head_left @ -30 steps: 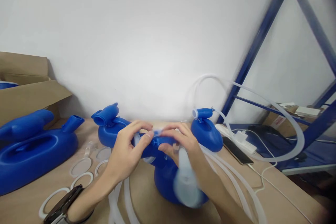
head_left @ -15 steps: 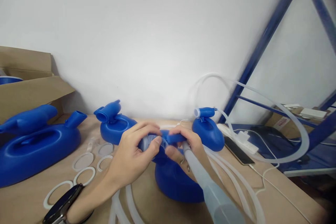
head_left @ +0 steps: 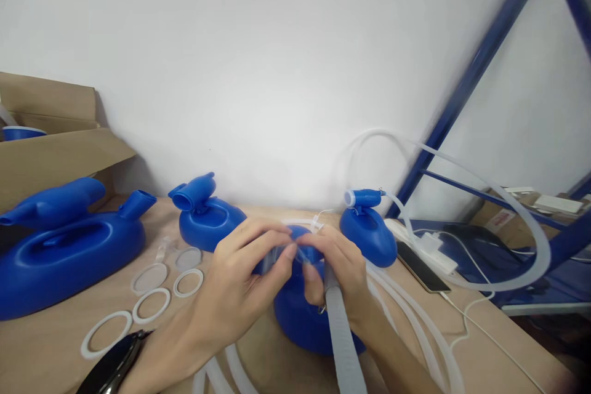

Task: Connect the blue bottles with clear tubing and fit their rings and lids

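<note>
Half a second ago both hands wrapped the neck of the centre blue vessel (head_left: 300, 320). Now they work at its tip, mid-frame. Your left hand (head_left: 240, 283) has thumb and forefinger pinched on a small clear fitting (head_left: 295, 251), which is blurred. Your right hand (head_left: 344, 268) is curled round the end of the grey hose (head_left: 339, 332), which has swung toward bottom centre. Judge the work to be at fine seating of the joint.

Count:
- Other blue vessels (head_left: 203, 221): three whole, plus part of another at far left.
- White rings (head_left: 151, 305): three.
- Clear discs (head_left: 148, 277): two.
</note>
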### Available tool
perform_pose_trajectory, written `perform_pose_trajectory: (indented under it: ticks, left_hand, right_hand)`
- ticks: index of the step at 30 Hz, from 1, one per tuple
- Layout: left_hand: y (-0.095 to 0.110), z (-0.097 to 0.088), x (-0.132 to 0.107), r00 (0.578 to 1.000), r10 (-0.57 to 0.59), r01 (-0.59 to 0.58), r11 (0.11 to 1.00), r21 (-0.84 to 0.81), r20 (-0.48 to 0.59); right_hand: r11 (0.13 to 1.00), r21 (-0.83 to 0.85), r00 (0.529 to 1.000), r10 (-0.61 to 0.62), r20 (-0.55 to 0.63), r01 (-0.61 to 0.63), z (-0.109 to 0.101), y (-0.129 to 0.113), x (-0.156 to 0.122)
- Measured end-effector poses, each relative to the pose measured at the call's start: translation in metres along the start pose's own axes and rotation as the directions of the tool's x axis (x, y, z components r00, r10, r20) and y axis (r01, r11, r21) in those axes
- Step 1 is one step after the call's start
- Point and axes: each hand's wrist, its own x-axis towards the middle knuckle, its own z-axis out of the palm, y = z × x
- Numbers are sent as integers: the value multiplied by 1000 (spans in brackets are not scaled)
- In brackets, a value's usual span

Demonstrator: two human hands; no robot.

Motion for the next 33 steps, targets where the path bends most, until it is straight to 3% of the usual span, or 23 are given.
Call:
perform_pose_trajectory:
  ticks: [6,11,14,18,20,22,24,27,30,33]
  left_hand:
    - [-1,6,-3,992,109,-107,993,44,-55]
    - [-2,5,-4,991,124,-120,991,55,-60]
    - [-4,-1,-3,987,155,-156,987,32,29]
    - [-12,-7,0,945,206,-243,963,121,255]
    - [-17,-8,1,948,170,-222,960,172,270]
    - [-22,-11,5,972,106,-146,972,186,211]
    - [-27,-19,10,994,-18,-1,984,180,103]
    - [-37,-38,18,974,-217,223,968,118,-59]
    - [-44,-58,22,954,-278,282,959,17,-107]
    - [-39,-71,24,943,-282,284,959,-13,-176]
  right_hand:
    - [999,30,998,42,-53,-40,1,-11,3]
    - [983,146,994,108,7,-108,-4,-14,7]
    - [956,206,978,197,66,-207,-10,-13,9]
    - [845,328,907,392,156,-422,-15,-10,11]
    - [826,333,890,407,205,-455,-15,-9,12]
    - [871,248,905,392,167,-423,-16,-5,13]
    - [917,93,922,384,44,-387,-19,2,13]
    - [914,-177,931,357,-80,-365,-32,19,10]
    - [819,-520,954,300,29,-241,-51,37,6]
    - [705,-698,944,301,136,-124,-63,48,3]
